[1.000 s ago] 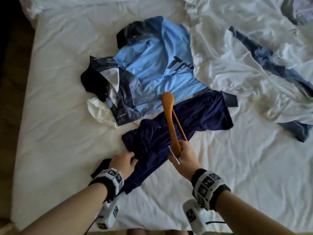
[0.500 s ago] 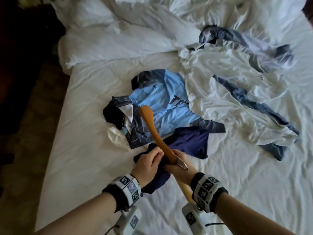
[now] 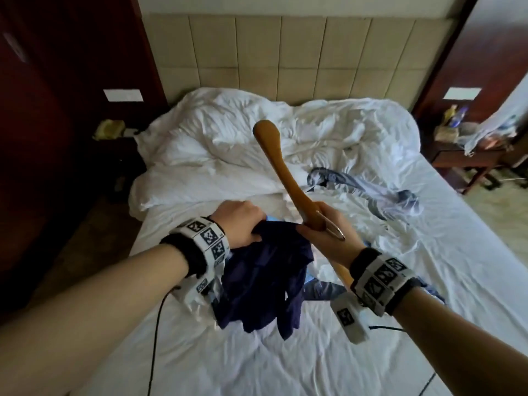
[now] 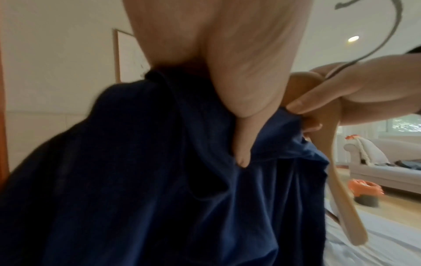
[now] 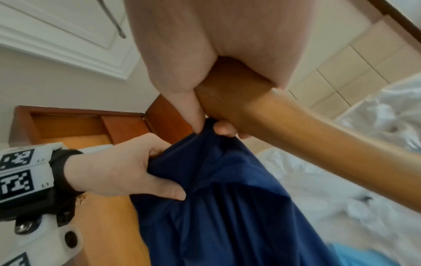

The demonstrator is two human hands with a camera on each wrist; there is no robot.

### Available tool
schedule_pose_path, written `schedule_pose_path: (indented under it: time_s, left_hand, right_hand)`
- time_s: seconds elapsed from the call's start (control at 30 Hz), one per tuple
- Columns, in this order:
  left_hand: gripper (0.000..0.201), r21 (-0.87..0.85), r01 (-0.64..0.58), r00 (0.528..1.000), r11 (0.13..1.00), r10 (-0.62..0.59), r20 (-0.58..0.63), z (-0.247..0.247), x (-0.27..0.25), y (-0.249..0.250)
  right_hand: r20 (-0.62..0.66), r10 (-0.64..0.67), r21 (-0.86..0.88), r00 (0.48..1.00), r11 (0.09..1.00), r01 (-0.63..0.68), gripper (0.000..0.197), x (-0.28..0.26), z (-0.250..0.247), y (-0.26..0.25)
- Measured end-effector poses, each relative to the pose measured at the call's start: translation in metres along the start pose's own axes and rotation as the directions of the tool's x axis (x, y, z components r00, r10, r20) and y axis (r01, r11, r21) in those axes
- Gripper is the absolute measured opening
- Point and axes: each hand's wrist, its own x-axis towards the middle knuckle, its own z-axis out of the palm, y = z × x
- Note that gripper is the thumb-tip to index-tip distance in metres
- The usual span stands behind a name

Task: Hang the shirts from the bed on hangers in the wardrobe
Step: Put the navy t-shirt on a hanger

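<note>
I am holding the navy shirt [image 3: 265, 278] up off the bed [image 3: 371, 324] with both hands, so it is hanging bunched in the air between my wrists. My left hand [image 3: 238, 224] is gripping a fold at the top edge of the shirt, thumb [image 5: 168, 190] pressing into the cloth. My right hand [image 3: 331, 235] is wrapping around the middle of the wooden hanger [image 3: 281, 164], and its thumb and forefinger are also pinching the shirt's edge against the wood, as the right wrist view shows. One arm of the hanger is pointing up and away toward the headboard [image 3: 285, 52]; its metal hook [image 3: 337, 232] is lying across the back of my right hand. A white garment with blue-grey patches [image 3: 357, 190] is lying crumpled on the bed beyond my hands, and the duvet [image 3: 228, 144] is heaping up near the headboard.
</note>
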Motion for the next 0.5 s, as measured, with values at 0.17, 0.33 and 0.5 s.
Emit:
schedule_pose_path:
  time_s: [0.17, 0.33, 0.5]
  left_hand:
    - [0.019, -0.052, 0.109, 0.982, 0.993, -0.116, -0.15, -0.086, -0.004, -0.01]
    - [0.019, -0.395, 0.005, 0.93, 0.919, -0.149, -0.336, -0.137, -0.003, -0.012]
    - [0.014, -0.542, -0.052, 0.846, 0.839, -0.252, -0.47, -0.177, 0.0, 0.011]
  right_hand:
    - [-0.103, -0.057, 0.086, 0.993, 0.994, 0.066, 0.021, 0.014, -0.05, -0.044]
    - [-0.177, -0.06, 0.16, 0.982, 0.983, 0.089, 0.02, 0.019, -0.08, -0.068]
    - [-0.25, -0.018, 0.204, 0.968, 0.976, 0.071, 0.041, 0.01, -0.075, -0.07]
